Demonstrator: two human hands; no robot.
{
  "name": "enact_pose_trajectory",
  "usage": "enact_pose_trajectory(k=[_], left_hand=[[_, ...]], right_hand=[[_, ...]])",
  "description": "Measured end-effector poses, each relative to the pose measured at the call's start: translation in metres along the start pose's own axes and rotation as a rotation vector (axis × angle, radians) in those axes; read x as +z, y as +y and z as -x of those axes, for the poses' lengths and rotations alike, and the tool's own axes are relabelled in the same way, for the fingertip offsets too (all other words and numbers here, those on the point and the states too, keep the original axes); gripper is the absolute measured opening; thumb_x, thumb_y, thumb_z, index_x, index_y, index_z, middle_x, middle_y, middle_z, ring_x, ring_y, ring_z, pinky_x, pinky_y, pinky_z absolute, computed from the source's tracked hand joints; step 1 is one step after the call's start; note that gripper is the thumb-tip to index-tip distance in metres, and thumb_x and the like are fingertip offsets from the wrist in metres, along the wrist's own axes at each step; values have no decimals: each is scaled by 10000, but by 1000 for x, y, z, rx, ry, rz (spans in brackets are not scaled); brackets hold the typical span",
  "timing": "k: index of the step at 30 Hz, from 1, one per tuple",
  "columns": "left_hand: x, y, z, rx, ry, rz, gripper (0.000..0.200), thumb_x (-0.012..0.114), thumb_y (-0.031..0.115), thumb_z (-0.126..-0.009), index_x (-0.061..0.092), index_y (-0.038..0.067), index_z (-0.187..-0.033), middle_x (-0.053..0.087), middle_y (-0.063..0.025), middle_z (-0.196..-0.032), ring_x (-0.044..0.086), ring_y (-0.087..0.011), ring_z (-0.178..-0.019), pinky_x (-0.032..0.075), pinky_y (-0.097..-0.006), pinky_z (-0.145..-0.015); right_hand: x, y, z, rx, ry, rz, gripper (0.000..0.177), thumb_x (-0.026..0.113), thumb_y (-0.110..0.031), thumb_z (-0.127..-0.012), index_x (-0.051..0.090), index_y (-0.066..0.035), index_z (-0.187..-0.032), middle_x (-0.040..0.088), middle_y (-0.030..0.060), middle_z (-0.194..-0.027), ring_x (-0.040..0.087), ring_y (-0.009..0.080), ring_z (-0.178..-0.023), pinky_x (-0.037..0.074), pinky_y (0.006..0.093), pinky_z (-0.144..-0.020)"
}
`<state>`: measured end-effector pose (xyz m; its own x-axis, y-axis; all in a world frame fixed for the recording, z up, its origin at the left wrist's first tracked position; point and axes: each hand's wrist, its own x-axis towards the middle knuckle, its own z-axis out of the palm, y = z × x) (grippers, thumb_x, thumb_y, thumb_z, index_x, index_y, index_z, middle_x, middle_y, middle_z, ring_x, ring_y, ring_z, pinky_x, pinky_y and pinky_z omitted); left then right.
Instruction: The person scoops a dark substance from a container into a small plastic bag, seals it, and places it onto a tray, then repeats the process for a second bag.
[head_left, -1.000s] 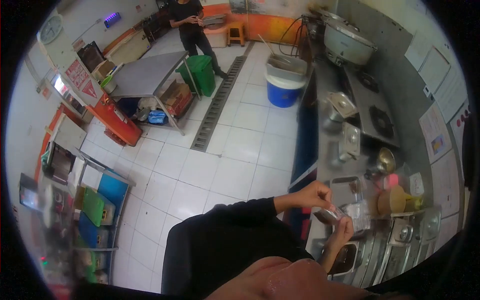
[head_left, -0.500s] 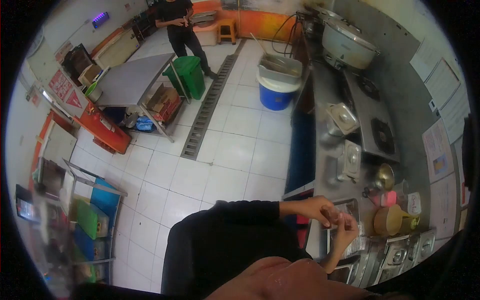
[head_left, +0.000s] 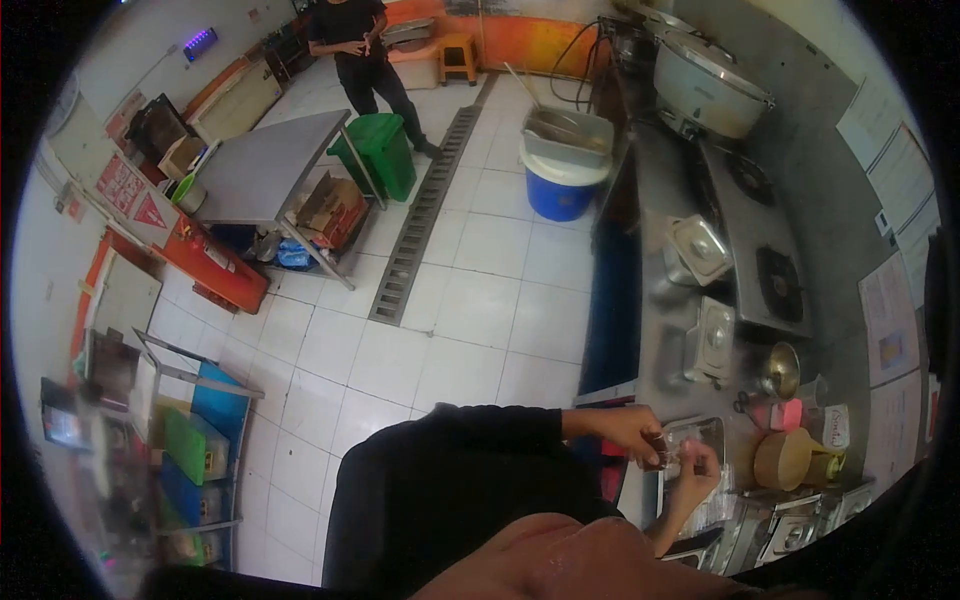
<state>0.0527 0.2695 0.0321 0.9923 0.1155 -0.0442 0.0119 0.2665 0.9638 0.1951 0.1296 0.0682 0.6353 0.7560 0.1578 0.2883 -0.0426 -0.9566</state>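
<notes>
At the counter's near edge, my left hand (head_left: 628, 430), at the end of a black sleeve, has its fingers closed on a small dark brown item (head_left: 655, 452). Close beside it, my right hand (head_left: 697, 474) is pinched, with something clear and shiny at its fingertips, too small to name. A narrow gap lies between the two hands. Under and behind them is a metal tray (head_left: 708, 430) with clear plastic in it.
Along the counter stand lidded steel containers (head_left: 712, 335), a gold bowl (head_left: 780, 370), a brown tub (head_left: 782, 459), burners (head_left: 778, 282) and a large pot (head_left: 710, 88). A blue bucket (head_left: 560, 198) is on the floor. A person (head_left: 365, 55) stands farther off.
My hands have moved slightly apart, showing the brown item and the clear piece between them. The whole view has shifted a little, with the counter now farther right.
</notes>
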Motion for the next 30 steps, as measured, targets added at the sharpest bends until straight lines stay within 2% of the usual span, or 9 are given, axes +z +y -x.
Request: enact_pose_trajectory(k=[3,6,8,11,14,17,20,24,30], left_hand=[[-16,-16,-1,-25,19,-60,237,696,159,-834,662,11,-1016,693,-100,-869,667,-156,-747,530,-276,-616],[-37,-35,5,90,20,-327,276,670,229,-860,656,0,-1013,698,-98,-898,669,-183,-786,530,-300,-673],[-48,-50,15,159,57,-523,334,646,289,-878,650,-8,-1031,700,-87,-926,664,-203,-828,523,-320,-728],[-58,-64,37,-88,25,-684,426,588,368,-903,636,-20,-1070,695,-105,-951,651,-230,-881,496,-359,-799],[-78,-156,57,-43,-130,-400,443,558,389,-910,627,5,-1118,682,-153,-982,646,-265,-897,481,-385,-825],[-87,-231,103,-445,-211,99,490,547,456,-889,633,34,-1122,662,-173,-1037,627,-302,-959,477,-418,-839],[-103,-278,129,-593,-155,-179,494,547,467,-882,643,34,-1098,664,-174,-1024,628,-306,-954,477,-422,-837],[-122,-337,142,-794,1,-657,500,546,481,-873,657,34,-1067,667,-176,-1007,629,-311,-949,477,-427,-836],[-136,-368,149,-951,89,-837,513,545,503,-859,679,34,-1019,671,-179,-982,631,-318,-940,478,-433,-834]], right_hand=[[-6,15,-7,-32,66,-216,172,664,-159,-872,578,-11,-886,604,42,-840,544,110,-783,444,239,-700],[-37,19,-14,-67,181,70,196,623,-188,-904,529,-17,-890,574,61,-867,544,136,-839,468,265,-733],[-47,25,-14,-42,271,3,202,591,-203,-927,526,-17,-884,565,70,-884,553,153,-862,485,289,-768],[-78,40,-11,-26,289,22,167,593,-178,-925,524,-27,-903,592,77,-893,598,173,-857,497,307,-780],[-70,18,-5,44,368,-79,180,596,-186,-925,527,-20,-922,606,88,-902,620,192,-854,500,307,-777],[-73,18,-4,59,401,37,200,597,-198,-927,531,-11,-950,617,104,-911,630,205,-857,499,305,-783],[-80,29,-5,50,390,19,278,575,-280,-937,543,-6,-974,661,194,-971,647,211,-892,538,330,-812],[-79,31,-7,52,373,62,305,577,-272,-936,566,21,-1021,664,187,-973,644,205,-899,532,321,-799],[-73,31,-9,41,357,49,335,579,-247,-934,579,43,-1103,667,174,-976,646,205,-890,524,315,-784]])
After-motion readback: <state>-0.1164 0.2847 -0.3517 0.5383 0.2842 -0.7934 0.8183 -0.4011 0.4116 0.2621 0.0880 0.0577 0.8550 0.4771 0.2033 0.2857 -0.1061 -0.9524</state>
